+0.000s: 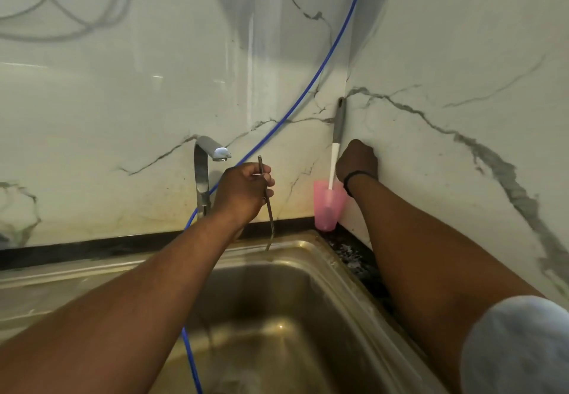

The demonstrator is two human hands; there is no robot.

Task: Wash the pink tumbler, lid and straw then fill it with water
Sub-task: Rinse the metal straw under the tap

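Note:
My left hand [243, 192] grips a thin metal straw [267, 205] over the back rim of the sink; the straw stands nearly upright, its lower end bent toward the basin. My right hand [357, 159] is curled into a fist in the wall corner, right against the white-and-grey handle of a bottle brush [335, 147]. Its fingers are hidden behind the hand, so a grip on the brush does not show. The brush stands in a translucent pink cup [328, 205] on the dark counter in the corner. No lid is in view.
A steel sink [308, 286] lies below my arms, with a chrome tap [204, 165] at its back left. A blue hose [323, 70] runs down the marble wall into the basin. Marble walls meet behind the pink cup.

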